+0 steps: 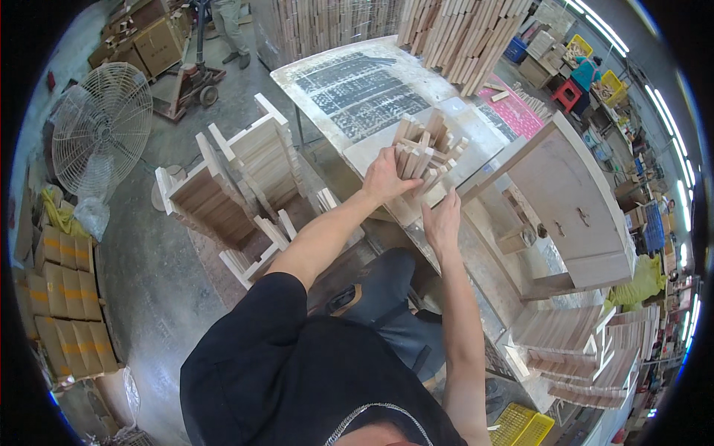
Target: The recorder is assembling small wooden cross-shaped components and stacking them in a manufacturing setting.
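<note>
A bundle of short, pale wooden strips (428, 149) stands on the near edge of the worktable, some upright and some leaning across the others. My left hand (383, 178) presses against the bundle's left side, its fingers curled round the nearest strips. Just below and to the right is my right hand (442, 221), thumb and fingers apart, close to the pale ends of the wood. Whether its fingertips touch a strip cannot be made out.
The worktable (364, 154) carries a tall stack of strips (465, 41) at its far end. A wooden frame with a panel (576, 201) stands right. Stacked slats (256, 160) sit left, beyond them a floor fan (104, 130) and cartons (71, 297). A yellow crate (523, 426) lies low right.
</note>
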Tool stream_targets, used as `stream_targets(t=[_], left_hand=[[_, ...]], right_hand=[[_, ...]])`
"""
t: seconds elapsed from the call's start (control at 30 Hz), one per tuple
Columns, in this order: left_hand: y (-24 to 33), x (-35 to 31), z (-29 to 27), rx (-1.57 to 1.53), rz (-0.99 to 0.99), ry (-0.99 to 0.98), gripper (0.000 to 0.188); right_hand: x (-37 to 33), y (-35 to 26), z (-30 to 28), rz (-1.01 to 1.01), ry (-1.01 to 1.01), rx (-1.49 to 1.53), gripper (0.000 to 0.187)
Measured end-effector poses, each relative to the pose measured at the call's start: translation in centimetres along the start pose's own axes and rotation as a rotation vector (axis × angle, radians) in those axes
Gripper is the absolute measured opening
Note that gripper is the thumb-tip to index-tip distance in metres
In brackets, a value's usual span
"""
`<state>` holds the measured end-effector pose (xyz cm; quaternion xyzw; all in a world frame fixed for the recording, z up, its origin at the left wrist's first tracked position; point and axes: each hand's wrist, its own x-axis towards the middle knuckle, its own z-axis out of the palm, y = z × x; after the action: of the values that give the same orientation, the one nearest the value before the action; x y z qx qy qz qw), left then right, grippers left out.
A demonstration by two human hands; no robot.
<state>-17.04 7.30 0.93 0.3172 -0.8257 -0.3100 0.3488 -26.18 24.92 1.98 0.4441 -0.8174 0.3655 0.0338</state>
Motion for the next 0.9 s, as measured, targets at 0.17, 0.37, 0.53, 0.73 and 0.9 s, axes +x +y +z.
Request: stream_targets(t=[0.17,0.37,0.53,0.73,0.9], left_hand=[[1.5,0.6,1.4,-0.031,-0.040,-0.116,0.092],[-1.8,0.3,1.1,-0.363,0.070,-0.109,0.081],[-1.9,1.3,2.0,-0.229,0.141,0.008,0.082],[-3.5,1.2,1.0,-0.101,0.131,0.036,0.086],[0.3,-0.5,0.9,0.038,-0.008,-0.118,0.116]], right_hand=[[-8.4,0.9,-7.9,0.024,0.045,-0.076,0.079],[-16.4,-4.9,-21.6,0.114,0.052,-0.228,0.073],[-19.0,-3.7,-36.8,-0.025,0.268,-0.613,0.032],[-17.9,6.2,-52.8,0.529,0.098,-0.887,0.033],[-23.0,14.6,-55.4,0.487,-0.062,-0.627,0.019]])
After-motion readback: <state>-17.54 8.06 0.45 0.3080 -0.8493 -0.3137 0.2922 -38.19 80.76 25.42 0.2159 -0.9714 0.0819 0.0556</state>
